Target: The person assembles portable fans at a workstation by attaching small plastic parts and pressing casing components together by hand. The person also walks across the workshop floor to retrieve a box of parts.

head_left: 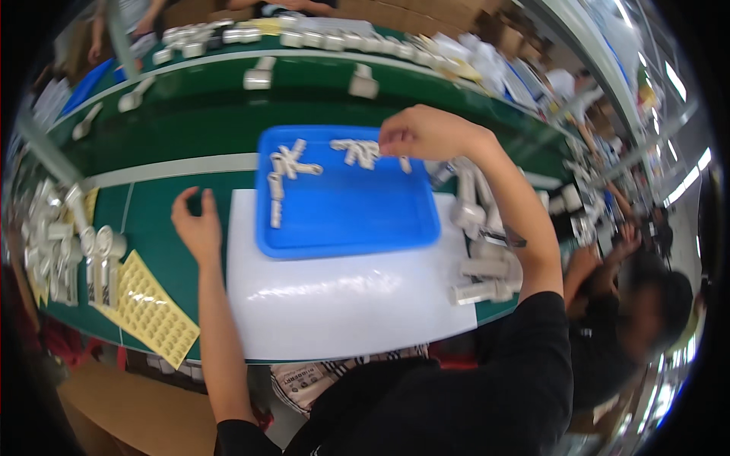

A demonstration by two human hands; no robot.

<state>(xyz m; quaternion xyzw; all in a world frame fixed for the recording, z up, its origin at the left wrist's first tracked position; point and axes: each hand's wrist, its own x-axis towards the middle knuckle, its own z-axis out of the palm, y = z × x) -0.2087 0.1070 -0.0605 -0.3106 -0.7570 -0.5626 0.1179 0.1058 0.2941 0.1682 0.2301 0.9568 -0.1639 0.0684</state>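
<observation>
A shallow blue tray lies on a white sheet. Small white plastic pieces sit along its left side, with another group of white pieces by the far edge. Over the tray's far right corner is my right hand, its fingertips pinched together close to that group; whatever they hold is too small or hidden to make out. My left hand is left of the tray, above the green table, thumb and fingers apart with nothing between them.
White handled devices are crowded at the left beside a yellow sheet of round clear stickers. More white devices lie under my right forearm. A raised green shelf runs behind the tray. Another person sits at the right.
</observation>
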